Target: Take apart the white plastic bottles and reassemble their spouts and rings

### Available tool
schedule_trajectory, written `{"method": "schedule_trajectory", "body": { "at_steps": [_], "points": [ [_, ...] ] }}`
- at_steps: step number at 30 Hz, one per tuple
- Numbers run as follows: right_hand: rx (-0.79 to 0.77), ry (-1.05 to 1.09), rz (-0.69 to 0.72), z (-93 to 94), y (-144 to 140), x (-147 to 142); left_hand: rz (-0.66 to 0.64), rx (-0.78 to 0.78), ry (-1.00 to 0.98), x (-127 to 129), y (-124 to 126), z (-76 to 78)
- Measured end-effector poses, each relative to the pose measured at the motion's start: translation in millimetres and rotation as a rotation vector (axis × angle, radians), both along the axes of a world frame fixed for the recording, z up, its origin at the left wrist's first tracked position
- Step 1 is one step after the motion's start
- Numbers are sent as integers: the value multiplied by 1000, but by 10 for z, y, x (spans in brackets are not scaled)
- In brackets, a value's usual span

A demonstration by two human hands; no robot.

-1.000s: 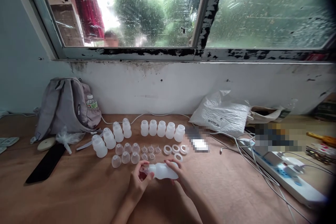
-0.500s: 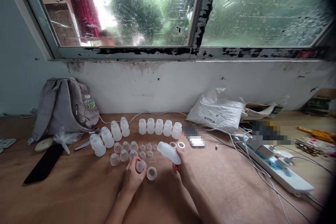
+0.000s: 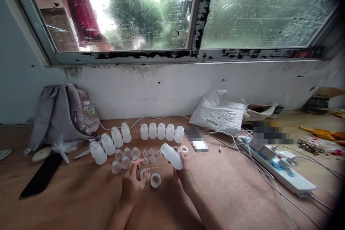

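Observation:
My right hand (image 3: 182,175) grips a translucent white bottle (image 3: 171,156), tilted with its open neck up and to the left, above the wooden table (image 3: 229,194). My left hand (image 3: 132,183) pinches a small clear teat (image 3: 145,174) just over the table. A white screw ring (image 3: 155,180) lies flat right beside that hand. Behind them stand a row of white bottles (image 3: 161,131), several clear caps (image 3: 121,160), small teats (image 3: 151,154) and white rings (image 3: 184,150).
A grey backpack (image 3: 60,115) with a water bottle leans at the back left, a black flat object (image 3: 41,176) before it. A white plastic bag (image 3: 219,113), a phone (image 3: 198,143), cables and a power strip (image 3: 280,169) lie to the right. The wall and window run behind.
The bottle was held in both hands; now the teat and ring are off it. The ring lies on the table, my left hand holds the teat, my right lifted the bottle.

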State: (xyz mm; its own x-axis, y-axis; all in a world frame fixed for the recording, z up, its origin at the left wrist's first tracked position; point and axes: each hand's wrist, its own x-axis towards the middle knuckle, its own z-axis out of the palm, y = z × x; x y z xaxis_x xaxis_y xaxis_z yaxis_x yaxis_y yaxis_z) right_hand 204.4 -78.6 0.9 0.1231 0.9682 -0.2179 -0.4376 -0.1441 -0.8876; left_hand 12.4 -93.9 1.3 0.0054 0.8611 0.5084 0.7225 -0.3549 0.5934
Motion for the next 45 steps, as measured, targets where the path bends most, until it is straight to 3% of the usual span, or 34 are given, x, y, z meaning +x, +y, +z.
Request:
{"method": "schedule_trajectory", "body": {
  "at_steps": [3, 8, 13, 20, 22, 24, 26, 28, 32, 35, 38, 45],
  "points": [
    [-39, 54, 96, -9, -63, -134, -43, 36, -71, 118, 47, 196],
    [-99, 251, 292, 48, -130, -236, -92, -89, -126, 249, 188, 391],
    [-197, 348, 569, 88, -146, -189, -133, -114, -167, 243, 307, 434],
    [-177, 318, 696, 109, -158, -172, -230, -213, -250, 222, 389, 421],
    [-144, 224, 674, 87, -156, -197, -249, -229, -252, 184, 414, 482],
    [-53, 15, 546, 52, -151, -218, -264, -209, -217, 114, 467, 607],
    [107, -300, 360, 11, -148, -221, -291, -182, -137, 19, 562, 779],
    [291, -650, 266, -30, -154, -207, -305, -162, -17, -85, 695, 954],
    [489, -1149, 405, -107, -191, -171, -123, -129, 339, -247, 1013, 1139],
    [515, -1300, 478, -154, -201, -156, 16, -162, 508, -308, 1212, 1090],
    [512, -1378, 468, -193, -165, -129, 66, -197, 546, -335, 1344, 958],
    [368, -1514, 238, -305, -6, 29, 129, -248, 605, -322, 1485, 691]
  ]
}}
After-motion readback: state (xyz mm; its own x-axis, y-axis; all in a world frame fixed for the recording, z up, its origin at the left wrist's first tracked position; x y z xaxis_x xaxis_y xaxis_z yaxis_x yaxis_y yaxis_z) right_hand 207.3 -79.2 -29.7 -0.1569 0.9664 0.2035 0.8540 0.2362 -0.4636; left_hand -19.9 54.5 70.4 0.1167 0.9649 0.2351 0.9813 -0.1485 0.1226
